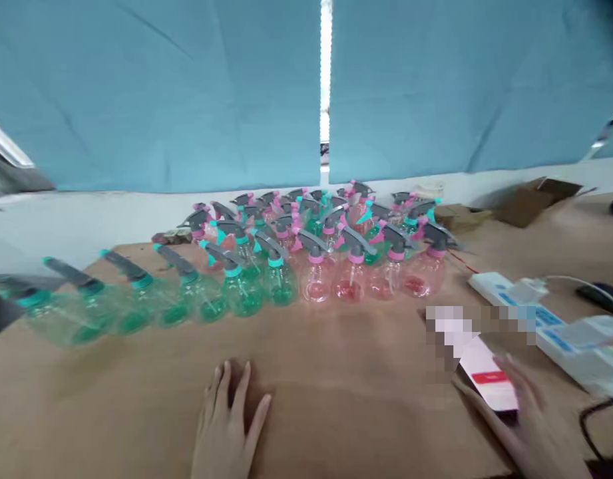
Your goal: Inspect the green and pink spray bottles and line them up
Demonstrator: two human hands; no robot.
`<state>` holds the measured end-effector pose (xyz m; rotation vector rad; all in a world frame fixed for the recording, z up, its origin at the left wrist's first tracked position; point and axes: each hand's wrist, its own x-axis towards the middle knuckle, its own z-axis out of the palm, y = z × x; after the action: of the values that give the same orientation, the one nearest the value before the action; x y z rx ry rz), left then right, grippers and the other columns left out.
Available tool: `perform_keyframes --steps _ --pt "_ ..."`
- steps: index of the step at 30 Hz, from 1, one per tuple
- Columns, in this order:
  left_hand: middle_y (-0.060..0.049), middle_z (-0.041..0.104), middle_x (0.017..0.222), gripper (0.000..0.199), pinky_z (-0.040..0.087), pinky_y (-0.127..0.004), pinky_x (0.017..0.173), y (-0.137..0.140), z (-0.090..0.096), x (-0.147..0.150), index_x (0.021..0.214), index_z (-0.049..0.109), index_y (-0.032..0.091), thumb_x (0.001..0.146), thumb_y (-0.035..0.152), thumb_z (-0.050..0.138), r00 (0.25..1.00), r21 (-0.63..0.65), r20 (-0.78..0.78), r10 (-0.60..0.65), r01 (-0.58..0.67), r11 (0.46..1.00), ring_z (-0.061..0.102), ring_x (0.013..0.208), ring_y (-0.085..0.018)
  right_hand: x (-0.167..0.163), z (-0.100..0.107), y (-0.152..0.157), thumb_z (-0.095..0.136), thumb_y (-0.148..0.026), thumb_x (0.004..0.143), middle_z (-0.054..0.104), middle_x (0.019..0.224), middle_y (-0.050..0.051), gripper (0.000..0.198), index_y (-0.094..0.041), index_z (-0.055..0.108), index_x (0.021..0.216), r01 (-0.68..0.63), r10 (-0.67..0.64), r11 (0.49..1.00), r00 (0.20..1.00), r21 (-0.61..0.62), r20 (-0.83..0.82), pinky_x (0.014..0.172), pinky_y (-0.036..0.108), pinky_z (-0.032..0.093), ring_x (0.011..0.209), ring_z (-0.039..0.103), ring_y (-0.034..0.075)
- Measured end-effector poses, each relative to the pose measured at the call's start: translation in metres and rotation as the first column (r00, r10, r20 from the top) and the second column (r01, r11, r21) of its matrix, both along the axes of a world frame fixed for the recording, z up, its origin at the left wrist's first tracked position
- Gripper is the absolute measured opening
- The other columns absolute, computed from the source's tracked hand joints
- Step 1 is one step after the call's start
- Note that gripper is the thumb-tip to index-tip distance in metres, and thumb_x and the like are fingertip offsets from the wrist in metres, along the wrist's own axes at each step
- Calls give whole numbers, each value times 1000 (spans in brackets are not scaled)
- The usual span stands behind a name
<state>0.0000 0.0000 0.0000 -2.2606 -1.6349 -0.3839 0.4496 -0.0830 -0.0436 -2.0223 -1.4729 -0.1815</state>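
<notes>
My left hand [225, 422] lies on the brown tabletop [336, 392] with its fingers spread, holding nothing. At the right, my right hand [540, 426] is closed around a phone [490, 376] with a pale pink lit screen and a red bar. The phone's far end is blurred out. Beyond my hands stands a front row of spray bottles: green ones [243, 291] with grey and teal heads at left and middle, pink ones [356, 276] with grey and pink heads to their right. My left hand is apart from the bottles.
More green and pink bottles crowd behind the front row. A white power strip [550, 332] with plugs and cables lies right of the phone. A dark mouse-like object [603, 298] is beside it. An open cardboard box [523, 203] sits at back right, before a blue curtain [186, 100].
</notes>
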Motion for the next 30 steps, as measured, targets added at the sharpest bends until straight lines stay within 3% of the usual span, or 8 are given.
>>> perform_keyframes --steps 4,8,12,16,21,27,30 --pt "-26 48 138 57 52 -54 93 5 0 -4 132 52 1 96 40 32 1000 7 12 3 -3 1000 48 126 -41 -4 10 4 39 -69 85 47 135 24 75 -13 42 136 41 -42 999 999 9 26 95 57 44 121 50 43" --pt "-27 56 128 46 48 -61 92 10 0 -16 120 65 4 94 27 34 995 63 -84 -55 60 996 42 128 -47 -4 10 4 40 -67 86 44 137 24 71 -13 48 131 23 -22 1000 999 -8 42 96 56 44 122 50 43" --pt "-27 62 121 49 46 -68 86 13 3 -27 102 76 16 88 7 30 959 110 -217 -180 207 972 10 141 -51 -2 7 3 40 -65 87 41 139 24 66 -13 53 126 -6 5 1000 998 14 63 96 56 43 121 49 43" --pt "-29 63 118 53 45 -70 84 14 9 -29 97 78 19 85 1 30 951 112 -265 -159 194 975 -5 142 -48 -2 6 0 41 -64 88 41 139 22 63 -15 53 125 -5 2 999 998 52 69 96 57 43 120 50 43" --pt "-30 64 115 52 46 -68 85 15 12 -25 93 78 16 82 -1 31 945 133 -277 -176 219 967 -2 140 -51 -1 4 -3 43 -56 91 43 139 21 52 -16 56 120 -20 12 996 996 90 87 95 55 44 119 51 41" --pt "-28 65 115 50 47 -68 80 15 10 -25 93 79 17 79 -2 35 947 130 -283 -152 195 972 41 121 -61 -3 4 -4 42 -54 92 43 139 20 48 -17 58 118 -13 5 997 995 76 101 95 56 44 120 51 41" --pt "-29 63 117 50 47 -69 81 16 9 -25 95 78 17 80 -2 34 946 117 -283 -159 199 973 35 126 -61 -4 9 -1 42 -56 91 40 142 21 53 -17 54 126 -4 1 999 997 46 78 95 57 44 122 49 42"
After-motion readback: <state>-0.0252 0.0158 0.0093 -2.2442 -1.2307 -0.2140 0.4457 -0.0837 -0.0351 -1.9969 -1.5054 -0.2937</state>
